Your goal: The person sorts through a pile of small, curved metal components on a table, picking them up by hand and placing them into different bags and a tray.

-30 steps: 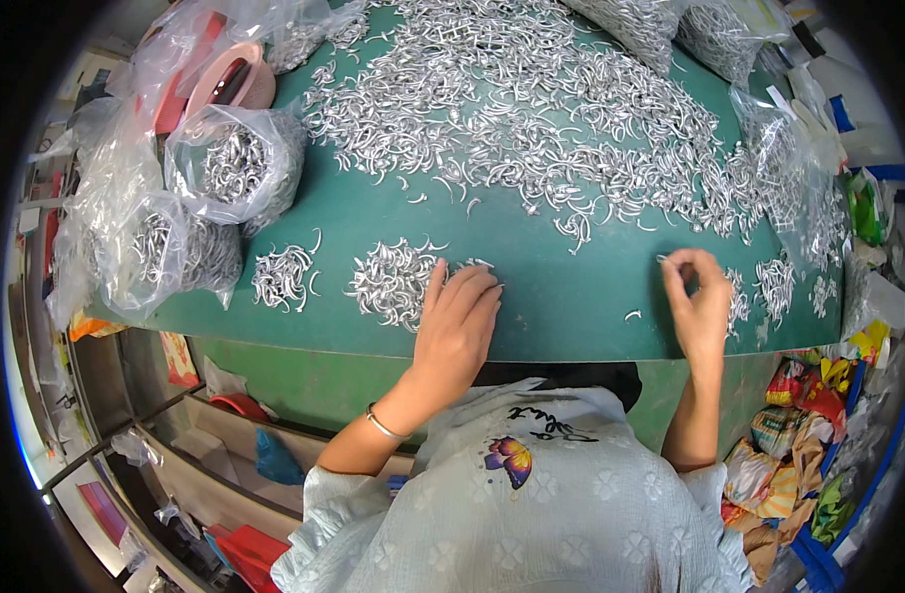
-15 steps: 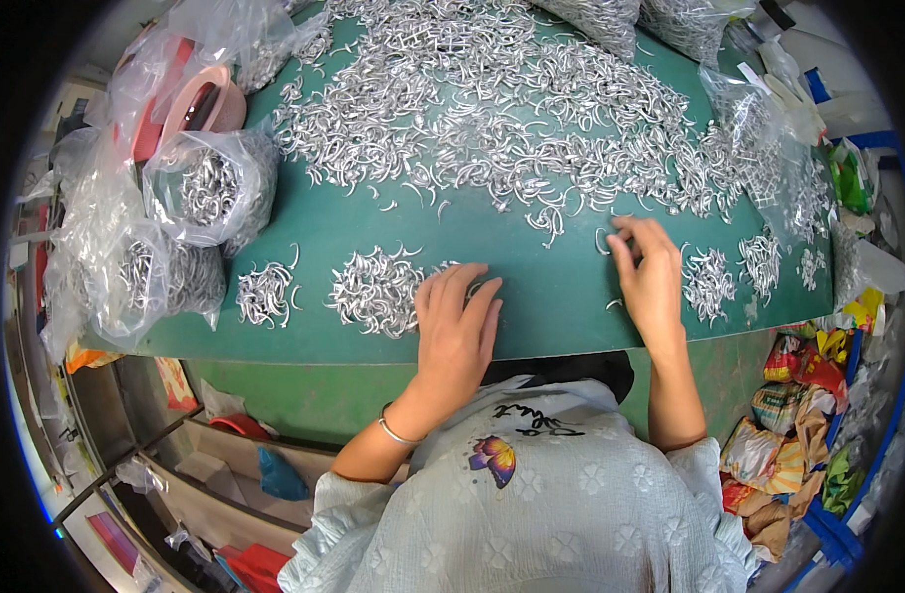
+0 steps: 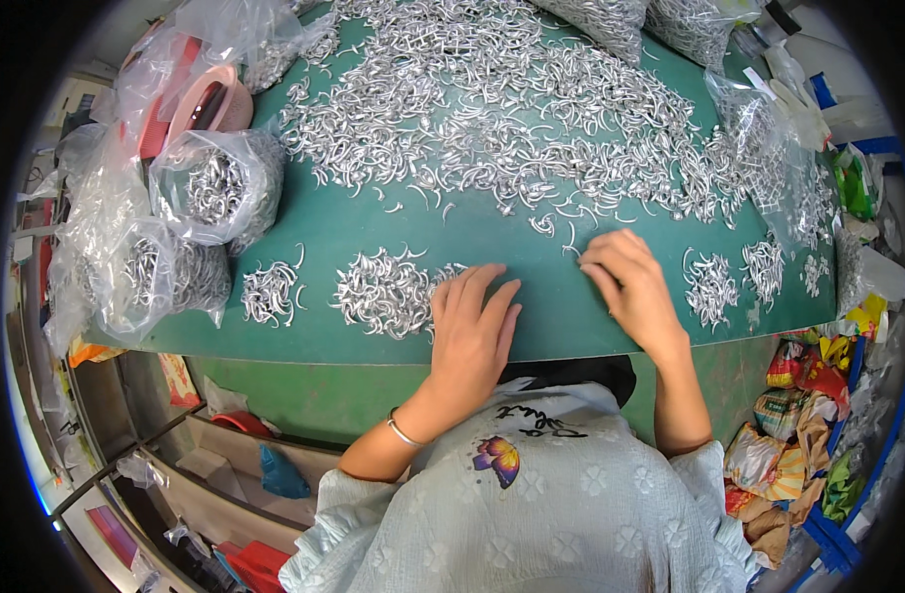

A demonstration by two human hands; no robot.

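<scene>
A green table top (image 3: 373,222) is strewn with several small curved silver metal hooks (image 3: 492,109). My left hand (image 3: 472,331) lies flat, fingers slightly apart, against the right side of a small pile of hooks (image 3: 383,292) near the front edge. A smaller pile (image 3: 270,292) lies further left. My right hand (image 3: 630,287) rests on the green surface with fingers curled down, just below a few loose hooks (image 3: 556,222); whether it pinches one is hidden.
Clear plastic bags of hooks (image 3: 215,188) stand at the left, with a pink tape roll (image 3: 205,99) behind them. More bags (image 3: 769,128) and small piles (image 3: 714,287) lie at the right. Shelves (image 3: 215,465) and coloured packets (image 3: 798,425) sit below the table edge.
My right hand has moved left from the table's right side toward the middle. My left hand stayed at the pile by the front edge.
</scene>
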